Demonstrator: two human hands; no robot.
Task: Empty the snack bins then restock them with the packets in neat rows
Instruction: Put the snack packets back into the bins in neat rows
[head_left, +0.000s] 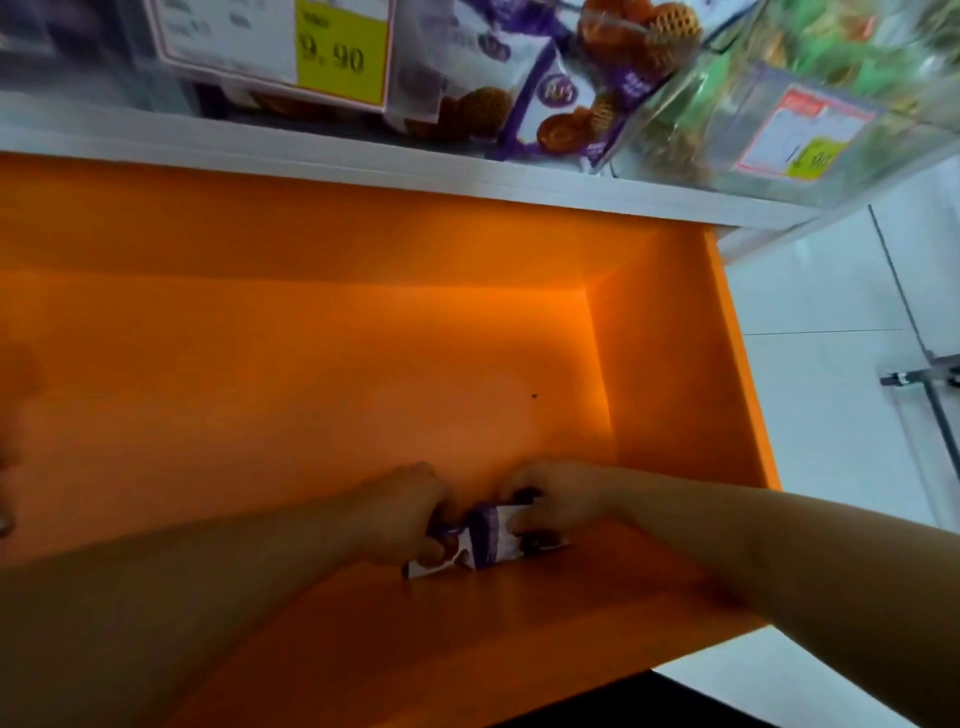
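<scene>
Both bare forearms reach fwd & down, converging. Left hand (402, 512) knuckles up, fingers curled, gripping packet (483, 540) at its left end. Right hand (558, 499) fingers curled, pinching the right end. Hands near, not touching.

Single head-worn view, close, looking steeply down into orange bin (363, 338); clear shelf bins (519, 93) along top edge.

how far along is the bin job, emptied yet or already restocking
The orange bin looks emptied: its floor is bare apart from one spot. In hand: both the left hand and right hand grip purple-and-white packets low against the near wall, either the last ones coming out or the first going in. Left: any rows at all. The purple packets on the shelf above sit jumbled.
</scene>
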